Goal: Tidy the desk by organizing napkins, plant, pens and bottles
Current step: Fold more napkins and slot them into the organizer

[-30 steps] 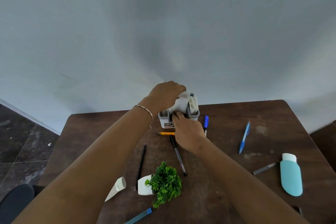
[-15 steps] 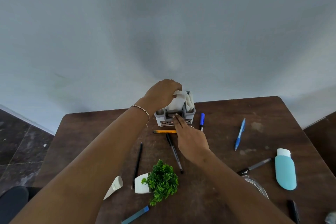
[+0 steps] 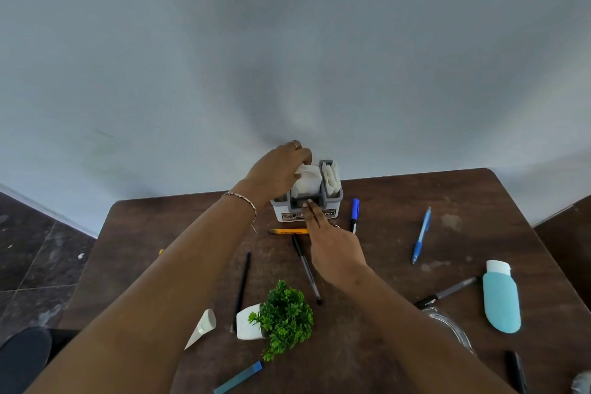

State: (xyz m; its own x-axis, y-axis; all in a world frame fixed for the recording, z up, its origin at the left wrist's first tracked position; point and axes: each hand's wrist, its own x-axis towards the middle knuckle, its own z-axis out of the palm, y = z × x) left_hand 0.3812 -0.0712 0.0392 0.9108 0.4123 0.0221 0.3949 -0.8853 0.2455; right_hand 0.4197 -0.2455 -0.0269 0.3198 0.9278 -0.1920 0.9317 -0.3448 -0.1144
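A grey-and-white desk organizer stands at the table's far edge with white napkins in its right compartment. My left hand is closed on a crumpled white napkin over the middle compartment. My right hand rests two straight fingers on the organizer's front rim. A small green plant in a white pot lies tipped on its side near me. Pens lie scattered: black, dark, yellow, blue marker, blue pen.
A teal bottle with a white cap lies at the right. A white tube lies at the left front, a blue stick near the front edge. A grey marker, a clear item and a black pen lie at the right front. The wall stands close behind.
My right hand has drawn back from gripping the organizer, leaving only two fingertips on its front. My left hand stays on the napkin. The view has shifted slightly.
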